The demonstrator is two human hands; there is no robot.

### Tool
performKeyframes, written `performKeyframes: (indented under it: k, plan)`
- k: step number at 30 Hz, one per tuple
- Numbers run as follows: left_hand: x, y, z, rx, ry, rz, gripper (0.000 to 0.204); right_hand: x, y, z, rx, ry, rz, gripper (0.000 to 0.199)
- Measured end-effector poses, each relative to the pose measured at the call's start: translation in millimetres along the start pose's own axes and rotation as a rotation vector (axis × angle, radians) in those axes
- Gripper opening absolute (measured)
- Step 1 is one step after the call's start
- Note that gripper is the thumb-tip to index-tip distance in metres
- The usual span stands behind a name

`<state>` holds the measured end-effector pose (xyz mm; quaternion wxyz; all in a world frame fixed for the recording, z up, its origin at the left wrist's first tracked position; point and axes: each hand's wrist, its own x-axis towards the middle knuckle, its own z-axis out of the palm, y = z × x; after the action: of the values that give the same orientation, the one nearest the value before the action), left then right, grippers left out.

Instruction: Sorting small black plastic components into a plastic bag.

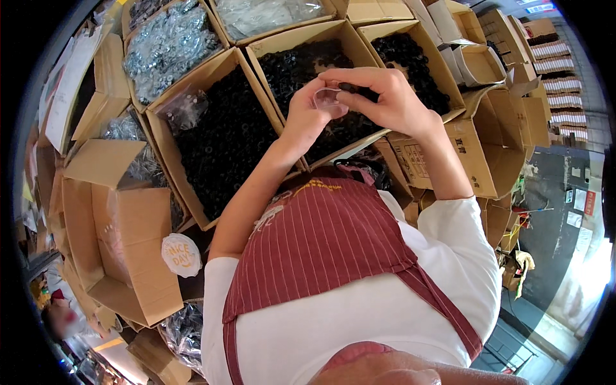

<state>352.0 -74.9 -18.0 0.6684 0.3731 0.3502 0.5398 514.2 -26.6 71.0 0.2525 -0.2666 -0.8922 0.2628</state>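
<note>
My left hand (304, 120) is closed round a small clear plastic bag (328, 101), its mouth turned up toward me. My right hand (393, 102) meets it from the other side, thumb and fingers closed at the bag's edge. A small dark part (348, 86) shows between the right fingers; its exact kind cannot be made out. Both hands are above an open cardboard box (273, 50) that holds many small black parts. Left of it, another box (168, 138) is filled with black ring-like pieces (221, 138).
A box of bagged bluish metal parts (170, 48) and a box of clear bags (266, 16) stand farther off. More black parts (407, 61) fill a box at the right. Opened cartons (151, 250) crowd the left, with others (497, 138) at the right.
</note>
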Motion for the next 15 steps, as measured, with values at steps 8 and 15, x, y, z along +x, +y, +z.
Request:
performKeyframes:
  k: [8, 15]
  plan:
    - [3, -5, -2, 0.044, -0.065, 0.058, 0.04, 4, 2, -4, 0.153, -0.063, 0.039, 0.045]
    - [-2, 2, 4, 0.007, -0.073, 0.038, 0.051, 9, -9, -8, 0.756, -0.172, 0.404, 0.046]
